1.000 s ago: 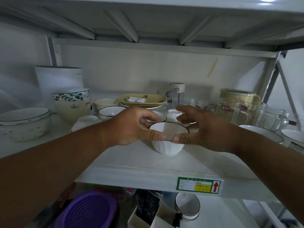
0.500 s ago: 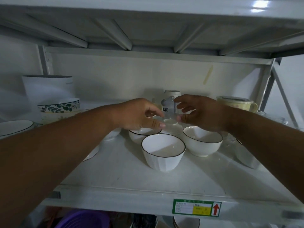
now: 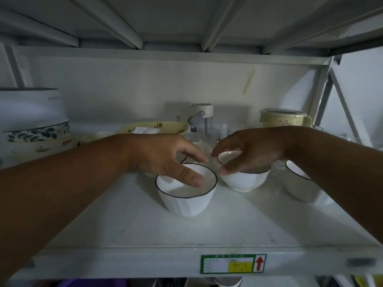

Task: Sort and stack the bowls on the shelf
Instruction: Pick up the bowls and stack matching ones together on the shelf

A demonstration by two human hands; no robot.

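Comparing with half a second back: both hands lower and nearer, off the far glassware.
Left hand (image 3: 165,160): fingers loosely spread above front bowl (image 3: 186,192), holding nothing.
Right hand (image 3: 250,151): thumb and fingers pinching rim of second bowl (image 3: 243,176).
Bowls: upright, mouths up (round, no long axis), mid-shelf (image 3: 145,230), almost touching.
Third bowl (image 3: 298,183): far right, partly hidden by arm.

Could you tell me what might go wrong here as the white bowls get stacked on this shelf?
The right hand pinches the second bowl only by its rim, so it could slip or knock the front bowl close beside it. The glasses stand just behind both hands; a reach back could tip them. The right forearm passes over another bowl and could brush it.
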